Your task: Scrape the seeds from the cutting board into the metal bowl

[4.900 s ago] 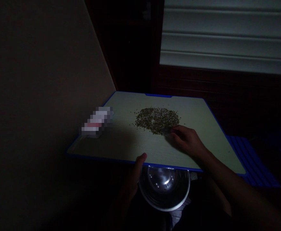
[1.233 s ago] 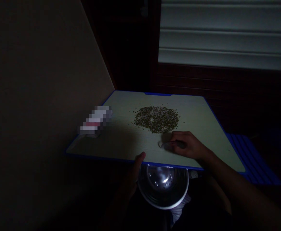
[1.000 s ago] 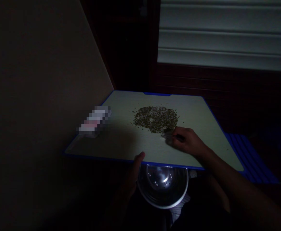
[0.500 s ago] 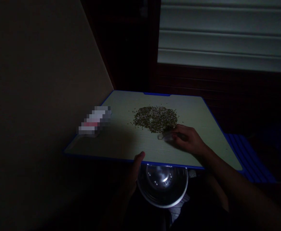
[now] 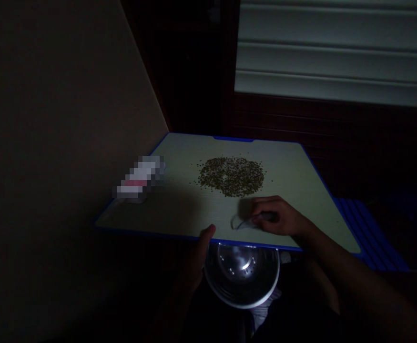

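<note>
Near the board's [image 5: 174, 209] closest edge, my right hand [image 5: 283, 219] pinched a small tool [image 5: 268, 216], best kept light; grains [image 5: 242, 178] lay mid-board. My left hand [image 5: 198, 259] thumbed the edge, fingers hidden, grip uncertain.

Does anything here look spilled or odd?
Nothing is clearly spilled: the small dark grains form one loose patch on the pale, blue-edged board, with a few strays around it. The only oddity is the blurred, blocky white-and-pink object at left, too obscured to identify.
</note>
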Demonstrator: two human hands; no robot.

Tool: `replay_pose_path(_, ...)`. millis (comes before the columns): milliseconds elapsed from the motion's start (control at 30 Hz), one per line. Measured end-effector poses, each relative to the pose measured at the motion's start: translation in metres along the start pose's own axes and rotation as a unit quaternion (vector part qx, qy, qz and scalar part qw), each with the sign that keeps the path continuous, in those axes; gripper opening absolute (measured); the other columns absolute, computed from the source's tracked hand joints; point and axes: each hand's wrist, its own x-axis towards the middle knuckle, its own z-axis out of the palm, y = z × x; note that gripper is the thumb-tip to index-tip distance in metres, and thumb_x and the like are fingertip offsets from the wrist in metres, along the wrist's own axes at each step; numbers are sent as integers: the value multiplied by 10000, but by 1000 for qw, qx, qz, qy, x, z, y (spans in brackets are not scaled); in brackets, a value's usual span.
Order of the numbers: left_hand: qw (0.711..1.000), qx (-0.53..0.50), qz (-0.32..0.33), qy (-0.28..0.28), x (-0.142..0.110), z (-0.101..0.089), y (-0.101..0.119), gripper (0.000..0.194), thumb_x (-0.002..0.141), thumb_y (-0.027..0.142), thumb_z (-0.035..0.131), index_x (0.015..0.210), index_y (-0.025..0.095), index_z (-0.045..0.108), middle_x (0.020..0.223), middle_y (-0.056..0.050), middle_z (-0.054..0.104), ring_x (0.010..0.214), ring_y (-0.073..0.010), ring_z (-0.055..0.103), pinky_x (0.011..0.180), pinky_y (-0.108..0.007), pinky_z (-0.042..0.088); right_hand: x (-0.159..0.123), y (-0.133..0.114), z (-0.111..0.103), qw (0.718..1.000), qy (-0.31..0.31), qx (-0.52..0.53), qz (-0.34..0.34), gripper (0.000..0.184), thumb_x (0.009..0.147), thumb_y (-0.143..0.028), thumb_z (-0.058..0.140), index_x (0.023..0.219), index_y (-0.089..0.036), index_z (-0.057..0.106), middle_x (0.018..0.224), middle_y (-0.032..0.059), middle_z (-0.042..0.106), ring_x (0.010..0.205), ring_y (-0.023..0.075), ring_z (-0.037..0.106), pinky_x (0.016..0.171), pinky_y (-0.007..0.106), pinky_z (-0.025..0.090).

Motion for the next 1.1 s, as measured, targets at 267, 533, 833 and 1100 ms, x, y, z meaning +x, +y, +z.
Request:
replay_pose_path(267,1000,-1,-8,17,-2,1,-1,420,724,471,830,1019,186,742,1061,-91,781,1153,-312,680,1048,-407,473,-2,12,3,983,75,-107,127,74,865,-222,640,802,-197,611,738,-2,615,642,132,544,600,253,393)
replay_pose_path(533,1000,21,14,17,-17,12,13,351,715,492,821,911,208,754,1008,-86,784,1127,-338,680,1035,-432,481,-1,18,-5,919,224,-211,248,110,863,-271,607,839,-185,671,782,44,701,695,189,625,660,294,431)
replay_pose_path(833,999,21,16,43,-11,10,8,380,737,459,814,998,197,728,1063,-84,774,1155,-322,669,1031,-409,476,3,17,0,958,159,-181,154,84,904,-226,585,922,-188,658,860,52,678,763,181,617,689,282,448)
replay_pose_path(1100,998,18,14,57,-21,18,17,264,759,421,796,930,227,740,1035,-90,781,1100,-341,687,1002,-432,491,3,21,2,962,141,-186,143,87,930,-243,594,971,-196,654,897,69,681,795,197,623,707,302,460)
